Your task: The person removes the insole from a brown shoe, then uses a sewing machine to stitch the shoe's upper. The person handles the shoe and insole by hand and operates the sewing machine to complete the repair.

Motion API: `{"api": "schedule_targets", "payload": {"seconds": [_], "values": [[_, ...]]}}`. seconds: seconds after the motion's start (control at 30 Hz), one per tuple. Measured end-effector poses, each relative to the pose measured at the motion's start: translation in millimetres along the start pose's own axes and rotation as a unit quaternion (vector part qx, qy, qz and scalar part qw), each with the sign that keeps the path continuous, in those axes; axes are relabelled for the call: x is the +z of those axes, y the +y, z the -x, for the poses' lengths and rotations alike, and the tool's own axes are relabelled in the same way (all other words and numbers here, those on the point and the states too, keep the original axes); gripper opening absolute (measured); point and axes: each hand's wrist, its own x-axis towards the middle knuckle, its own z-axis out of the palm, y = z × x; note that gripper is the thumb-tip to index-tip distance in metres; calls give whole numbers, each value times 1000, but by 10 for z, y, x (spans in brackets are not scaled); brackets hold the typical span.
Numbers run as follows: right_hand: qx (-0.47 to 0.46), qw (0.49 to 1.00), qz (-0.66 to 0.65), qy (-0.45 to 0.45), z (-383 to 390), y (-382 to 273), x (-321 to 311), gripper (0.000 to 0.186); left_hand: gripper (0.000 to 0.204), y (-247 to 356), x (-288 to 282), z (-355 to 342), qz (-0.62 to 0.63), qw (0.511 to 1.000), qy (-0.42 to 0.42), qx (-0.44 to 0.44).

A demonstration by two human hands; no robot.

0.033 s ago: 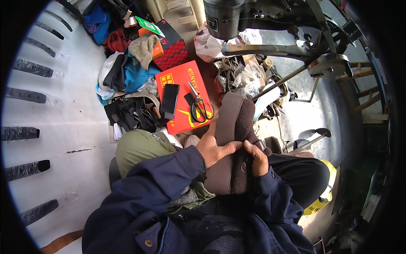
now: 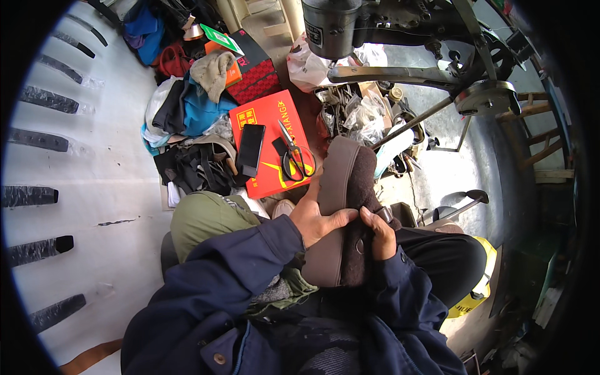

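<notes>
A brown shoe with a thick smooth sole and a dark fuzzy upper with a strap is held upright over my lap. My left hand grips the sole's left side, thumb lying across it and fingers hidden behind. On the other side my right hand holds the upper, its thumb pressed near a buckle. Just beyond the shoe, a red box carries a black phone and black-handled scissors.
A sewing machine overhangs the upper right, above heaped bags and parts. Cloths and straps are piled left of the red box. A white board with wrapped dark strips lines the left side. A yellow bag is by my right knee.
</notes>
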Motion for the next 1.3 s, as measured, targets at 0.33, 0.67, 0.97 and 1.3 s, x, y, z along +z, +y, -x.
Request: {"api": "schedule_targets", "payload": {"seconds": [0.33, 0.67, 0.97, 1.3], "values": [[16, 999, -43, -24, -55, -13, -11, 34, 102, 55, 40, -15, -41, 998, 23, 29], [16, 999, 3, -40, -101, -61, -73, 36, 93, 76, 31, 28, -2, 999, 8, 38], [27, 999, -21, -30, -74, -110, 21, 36, 112, -2, -13, -28, -6, 999, 22, 23], [29, 999, 3, -19, -104, -183, 65, 40, 100, -138, -85, -95, 24, 998, 50, -15]]}}
